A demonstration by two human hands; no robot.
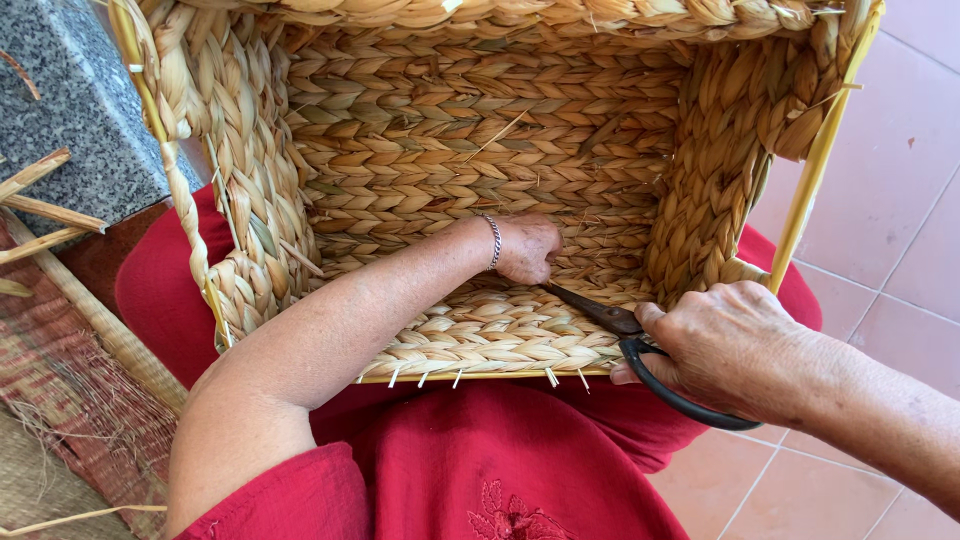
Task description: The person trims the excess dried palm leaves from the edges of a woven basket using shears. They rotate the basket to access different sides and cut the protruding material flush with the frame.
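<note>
A large woven straw basket (470, 130) with a yellow frame rests on my lap, its opening facing me. My left hand (527, 248), a thin bracelet on its wrist, reaches inside and pinches something small against the woven bottom, fingers closed. My right hand (725, 345) grips the black handles of a pair of dark scissors (620, 325) at the basket's near right corner. The blades point in toward my left fingertips. What the left fingers pinch is hidden.
My red dress (480, 460) covers my lap under the basket. A grey granite block (70, 110) stands at the upper left, with loose straw sticks (40, 215) and a woven mat (60, 400) beside it. Pink floor tiles (880, 180) lie to the right.
</note>
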